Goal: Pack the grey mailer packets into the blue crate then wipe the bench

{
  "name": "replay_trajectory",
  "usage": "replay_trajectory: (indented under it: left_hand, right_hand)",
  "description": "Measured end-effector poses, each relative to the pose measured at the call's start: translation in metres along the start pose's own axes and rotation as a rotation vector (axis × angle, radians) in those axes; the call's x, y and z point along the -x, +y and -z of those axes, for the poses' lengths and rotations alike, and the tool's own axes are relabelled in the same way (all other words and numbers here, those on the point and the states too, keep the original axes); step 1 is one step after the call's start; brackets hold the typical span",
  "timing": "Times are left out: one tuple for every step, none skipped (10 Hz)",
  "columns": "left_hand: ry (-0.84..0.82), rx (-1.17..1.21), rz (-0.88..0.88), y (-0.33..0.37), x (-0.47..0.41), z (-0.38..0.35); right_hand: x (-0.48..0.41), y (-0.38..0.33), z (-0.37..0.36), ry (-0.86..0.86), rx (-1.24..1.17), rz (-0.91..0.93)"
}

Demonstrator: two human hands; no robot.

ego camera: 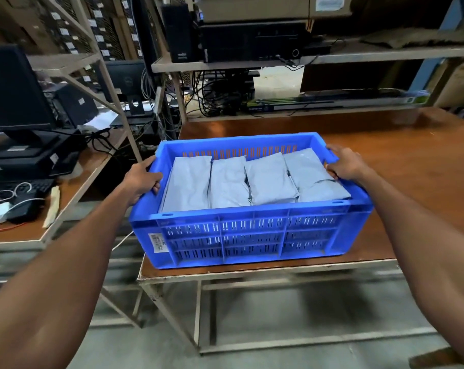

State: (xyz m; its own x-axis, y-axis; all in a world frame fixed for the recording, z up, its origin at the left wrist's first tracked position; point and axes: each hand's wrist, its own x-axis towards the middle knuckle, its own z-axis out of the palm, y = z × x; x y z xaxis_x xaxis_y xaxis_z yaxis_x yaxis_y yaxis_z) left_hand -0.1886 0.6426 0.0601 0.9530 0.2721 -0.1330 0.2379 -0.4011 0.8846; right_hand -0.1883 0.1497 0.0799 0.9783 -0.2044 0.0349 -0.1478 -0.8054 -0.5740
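Note:
A blue crate (252, 235) with slotted walls stands at the front left corner of the brown bench (411, 161). Several grey mailer packets (227, 182) fill it, lying side by side up to the rim. My left hand (143, 179) grips the crate's left rim, fingers curled over the edge. On the opposite side my right hand (344, 165) holds the right rim the same way. The crate's front left corner juts slightly past the bench edge. No cloth shows on the bench.
A second desk (66, 198) to the left carries a monitor (12, 89), a keyboard and cables. Behind the bench a shelf rack (358, 58) holds computer cases and tangled wires. A long flat box (332, 102) lies at the bench's back edge. Bare floor lies below.

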Motion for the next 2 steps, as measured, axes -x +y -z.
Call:
replay_trajectory:
  left_hand:
    - [0.016,-0.087,-0.027,0.0031,0.0051,-0.0034]
    - [0.142,-0.306,-0.191,0.0116,0.0087,-0.0029]
  right_hand:
    - [0.0002,-0.0014,-0.0028,0.007,0.019,0.002]
    - [-0.0032,-0.0091,-0.0024,0.124,0.151,0.059]
